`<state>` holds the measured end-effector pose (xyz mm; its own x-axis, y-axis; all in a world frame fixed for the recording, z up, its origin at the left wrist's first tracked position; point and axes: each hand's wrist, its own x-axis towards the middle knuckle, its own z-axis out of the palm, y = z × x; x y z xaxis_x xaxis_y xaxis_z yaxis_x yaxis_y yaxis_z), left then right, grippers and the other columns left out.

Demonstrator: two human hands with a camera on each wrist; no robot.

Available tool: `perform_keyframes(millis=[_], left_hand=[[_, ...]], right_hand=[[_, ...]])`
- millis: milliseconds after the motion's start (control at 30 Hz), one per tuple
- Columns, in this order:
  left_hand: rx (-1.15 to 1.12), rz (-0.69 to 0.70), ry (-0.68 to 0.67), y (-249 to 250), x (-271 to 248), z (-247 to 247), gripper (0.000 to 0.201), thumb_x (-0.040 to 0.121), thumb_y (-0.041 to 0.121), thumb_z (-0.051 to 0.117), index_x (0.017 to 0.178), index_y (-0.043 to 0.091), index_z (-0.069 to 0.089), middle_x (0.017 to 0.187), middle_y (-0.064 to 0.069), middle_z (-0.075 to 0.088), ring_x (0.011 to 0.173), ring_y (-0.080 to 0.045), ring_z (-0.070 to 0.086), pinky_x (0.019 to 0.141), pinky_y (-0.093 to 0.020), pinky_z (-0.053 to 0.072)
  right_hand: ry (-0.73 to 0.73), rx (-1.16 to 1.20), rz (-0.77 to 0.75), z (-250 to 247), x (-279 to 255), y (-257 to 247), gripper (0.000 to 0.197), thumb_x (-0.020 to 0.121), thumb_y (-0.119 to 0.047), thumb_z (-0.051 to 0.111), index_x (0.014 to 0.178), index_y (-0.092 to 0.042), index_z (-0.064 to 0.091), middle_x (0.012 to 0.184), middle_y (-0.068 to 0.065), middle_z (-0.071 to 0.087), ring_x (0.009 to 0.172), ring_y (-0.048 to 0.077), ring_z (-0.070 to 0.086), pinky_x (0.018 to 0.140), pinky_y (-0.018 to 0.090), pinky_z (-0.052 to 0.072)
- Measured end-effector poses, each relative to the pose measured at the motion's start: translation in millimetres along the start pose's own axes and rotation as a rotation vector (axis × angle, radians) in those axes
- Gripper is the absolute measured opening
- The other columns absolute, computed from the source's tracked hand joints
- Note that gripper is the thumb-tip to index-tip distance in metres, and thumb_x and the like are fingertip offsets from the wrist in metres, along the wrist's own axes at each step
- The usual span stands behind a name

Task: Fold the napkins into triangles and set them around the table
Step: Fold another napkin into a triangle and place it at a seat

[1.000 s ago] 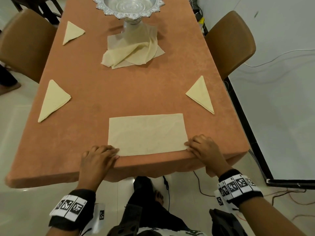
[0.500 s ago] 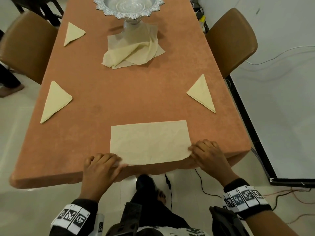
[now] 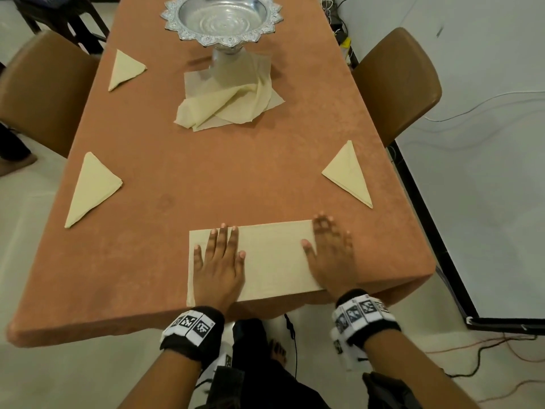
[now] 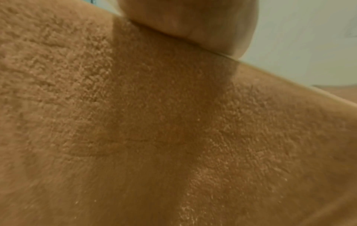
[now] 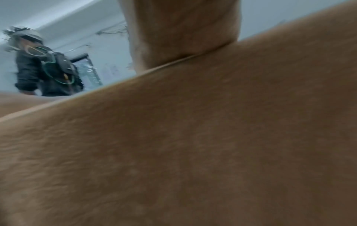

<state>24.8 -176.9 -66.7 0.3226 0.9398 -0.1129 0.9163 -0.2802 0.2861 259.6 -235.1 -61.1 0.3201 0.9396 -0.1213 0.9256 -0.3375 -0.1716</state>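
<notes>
both your hands lie flat on the rectangular napkin (image 3: 272, 261) at the near edge of the desk (image 3: 206, 172).

your left hand (image 3: 218, 267) presses its left part with fingers straight and spread, gripping nothing; your right hand (image 3: 331, 258) is blurred but seems equally flat and open over the right end. three folded triangles (image 3: 91, 187) (image 3: 349, 174) (image 3: 125, 67) sit near the desk's sides, and a loose napkin pile (image 3: 230, 106) lies under the silver bowl (image 3: 221, 17).
</notes>
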Motion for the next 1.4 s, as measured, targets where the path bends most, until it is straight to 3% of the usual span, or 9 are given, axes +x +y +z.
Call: perform_keyframes(millis=[100, 267, 433, 600, 700, 800, 1100, 1267, 1400], left_hand=[[0.013, -0.008, -0.009, 1.4, 1.3, -0.3, 0.058, 0.097, 0.045, 0.011, 0.152, 0.029, 0.010, 0.159, 0.007, 0.005, 0.147, -0.015, 0.008, 0.116, -0.050, 0.006], [-0.003, -0.019, -0.009, -0.4, 0.5, 0.2, 0.061, 0.095, 0.046, 0.010, 0.152, 0.028, 0.015, 0.159, 0.007, 0.009, 0.147, -0.015, 0.012, 0.116, -0.050, 0.009], [0.015, -0.048, -0.031, -7.8, -0.8, -3.5, 0.059, 0.096, 0.054, 0.005, 0.152, 0.036, -0.002, 0.157, 0.011, -0.008, 0.147, -0.013, -0.003, 0.115, -0.051, -0.007], [0.013, -0.424, -0.030, -56.2, -6.1, -35.2, 0.066, 0.096, 0.057, 0.004, 0.152, 0.025, -0.008, 0.161, -0.002, -0.009, 0.147, -0.020, -0.011, 0.114, -0.060, -0.004], [-0.038, -0.179, 0.095, -7.8, 0.5, -34.1, 0.062, 0.099, 0.044, 0.015, 0.153, 0.016, 0.003, 0.161, -0.007, 0.000, 0.148, -0.023, -0.001, 0.115, -0.052, -0.009], [-0.035, 0.124, -0.018, 56.0, -0.1, 0.7, 0.060, 0.097, 0.045, 0.013, 0.153, 0.026, -0.001, 0.159, 0.005, -0.007, 0.148, -0.016, -0.001, 0.115, -0.046, -0.011], [-0.036, -0.403, -0.001, -48.3, 8.7, -33.6, 0.065, 0.098, 0.052, 0.010, 0.153, 0.020, -0.003, 0.161, -0.004, -0.005, 0.147, -0.022, -0.006, 0.117, -0.056, 0.000], [0.013, 0.114, -0.039, 33.1, 15.5, -10.2, 0.059, 0.099, 0.047, 0.010, 0.152, 0.027, -0.007, 0.158, 0.003, -0.016, 0.147, -0.018, -0.011, 0.116, -0.047, -0.010], [0.068, 0.025, -0.137, 16.6, 11.4, -2.8, 0.063, 0.091, 0.058, -0.003, 0.149, 0.037, -0.013, 0.156, 0.011, -0.017, 0.146, -0.012, -0.013, 0.115, -0.046, -0.011]], right_hand=[[0.064, -0.002, 0.115, -18.1, 2.9, 15.3, 0.069, 0.093, -0.051, 0.007, 0.151, -0.014, 0.007, 0.159, 0.006, 0.006, 0.146, 0.022, 0.006, 0.117, 0.054, 0.009], [-0.022, 0.115, -0.270, 10.3, -16.6, -77.9, 0.061, 0.097, -0.046, 0.021, 0.150, -0.017, 0.018, 0.157, -0.001, 0.016, 0.144, 0.015, 0.018, 0.115, 0.053, 0.019], [-0.011, 0.062, -0.115, 10.9, -9.8, -24.6, 0.066, 0.094, -0.053, 0.011, 0.151, -0.022, 0.000, 0.158, -0.005, 0.000, 0.145, 0.013, -0.001, 0.117, 0.046, -0.002], [0.034, 0.048, -0.072, 6.9, -7.7, -14.6, 0.069, 0.092, -0.053, 0.010, 0.152, -0.020, 0.007, 0.158, -0.003, 0.004, 0.144, 0.011, -0.002, 0.116, 0.047, 0.003], [0.049, 0.044, -0.070, 9.3, -7.9, -15.2, 0.068, 0.092, -0.052, 0.012, 0.152, -0.019, 0.010, 0.158, -0.003, 0.006, 0.144, 0.011, 0.000, 0.116, 0.046, 0.003], [0.064, 0.048, -0.071, 10.2, -7.9, -14.4, 0.068, 0.092, -0.051, 0.014, 0.152, -0.019, 0.013, 0.158, -0.002, 0.011, 0.145, 0.013, 0.006, 0.115, 0.045, 0.003], [0.089, 0.044, -0.074, 11.1, -7.2, -14.4, 0.066, 0.093, -0.050, 0.018, 0.151, -0.018, 0.020, 0.157, -0.001, 0.018, 0.145, 0.016, 0.015, 0.114, 0.048, 0.013], [0.078, 0.057, -0.064, 11.1, -6.7, -15.3, 0.066, 0.092, -0.049, 0.021, 0.150, -0.017, 0.023, 0.156, 0.000, 0.021, 0.144, 0.017, 0.019, 0.113, 0.050, 0.015], [0.062, 0.038, -0.066, 11.2, -5.9, -14.0, 0.066, 0.092, -0.049, 0.019, 0.151, -0.018, 0.020, 0.157, -0.001, 0.018, 0.144, 0.016, 0.016, 0.114, 0.048, 0.011]])
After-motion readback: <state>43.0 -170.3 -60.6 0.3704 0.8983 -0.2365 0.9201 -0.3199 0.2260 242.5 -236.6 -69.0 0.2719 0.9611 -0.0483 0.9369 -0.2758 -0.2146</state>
